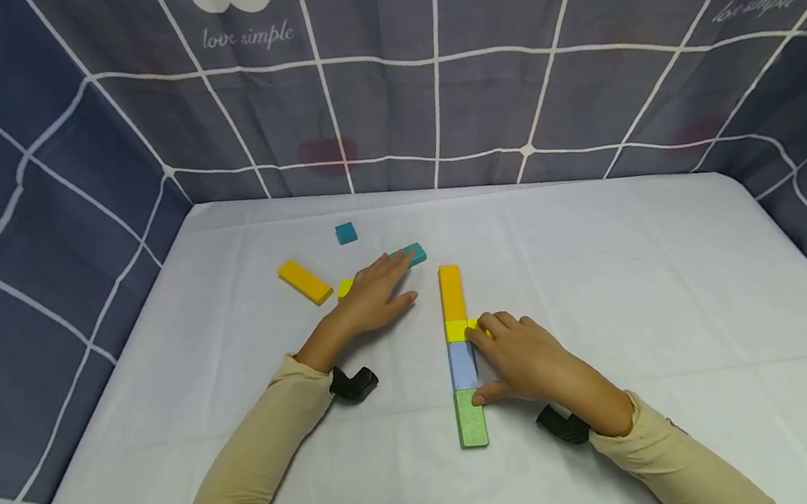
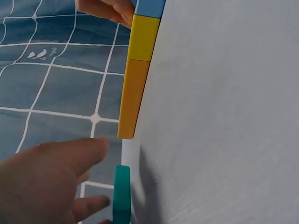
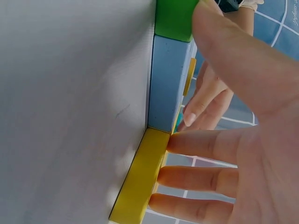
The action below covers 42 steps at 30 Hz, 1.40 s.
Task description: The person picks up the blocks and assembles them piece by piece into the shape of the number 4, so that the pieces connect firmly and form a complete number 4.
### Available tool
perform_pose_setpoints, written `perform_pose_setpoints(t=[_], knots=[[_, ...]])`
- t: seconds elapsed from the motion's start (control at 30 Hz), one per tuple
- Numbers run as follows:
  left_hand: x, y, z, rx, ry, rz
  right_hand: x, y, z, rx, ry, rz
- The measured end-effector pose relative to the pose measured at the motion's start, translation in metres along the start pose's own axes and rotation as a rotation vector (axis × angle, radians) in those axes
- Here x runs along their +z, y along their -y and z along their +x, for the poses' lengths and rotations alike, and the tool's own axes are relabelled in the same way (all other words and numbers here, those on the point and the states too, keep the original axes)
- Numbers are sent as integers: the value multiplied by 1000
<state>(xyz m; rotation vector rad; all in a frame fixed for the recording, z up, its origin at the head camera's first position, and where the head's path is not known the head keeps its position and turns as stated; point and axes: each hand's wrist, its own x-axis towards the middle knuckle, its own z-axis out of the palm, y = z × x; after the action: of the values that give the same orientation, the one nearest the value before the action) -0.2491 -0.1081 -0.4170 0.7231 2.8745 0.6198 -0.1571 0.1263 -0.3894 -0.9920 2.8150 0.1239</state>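
A column of blocks lies on the white table: orange [image 1: 451, 292], yellow [image 1: 456, 330], light blue [image 1: 463, 365] and green [image 1: 471, 420] from far to near. My right hand [image 1: 530, 358] touches it from the right, thumb at the green block and fingertips on a yellow block [image 3: 140, 177] that juts out to the right. To the left, my left hand [image 1: 374, 296] reaches over a teal block [image 1: 415, 254] with fingers extended; whether it touches that block I cannot tell. In the left wrist view the teal block [image 2: 122, 196] stands beside the fingertips.
Left of the left hand lie an orange block [image 1: 305, 282] and a partly hidden yellow block [image 1: 345, 288]. A small blue-teal block [image 1: 346, 233] is farther back. The white table [image 1: 640, 273] meets a grey checked cloth [image 1: 386, 111] at its far edge.
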Motion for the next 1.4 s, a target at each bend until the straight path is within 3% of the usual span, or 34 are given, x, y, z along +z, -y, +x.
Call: perform_pose_setpoints(t=[0.5,0.7,0.93,1.17,1.4], knots=[[-7,-11,-8,22,58,226,1,-1,-1,2,-11,-8],[-7,-15,-19,15,100,241,3,-2,0,-4,-2,-6],[-7,-20,-34,70,90,234,1,-3,0,0,10,3],[-4,-23,-53,84,98,214,-1,-3,1,4,18,-2],[-4,-35,-60,104,91,228,0,-4,1,2,27,-4]])
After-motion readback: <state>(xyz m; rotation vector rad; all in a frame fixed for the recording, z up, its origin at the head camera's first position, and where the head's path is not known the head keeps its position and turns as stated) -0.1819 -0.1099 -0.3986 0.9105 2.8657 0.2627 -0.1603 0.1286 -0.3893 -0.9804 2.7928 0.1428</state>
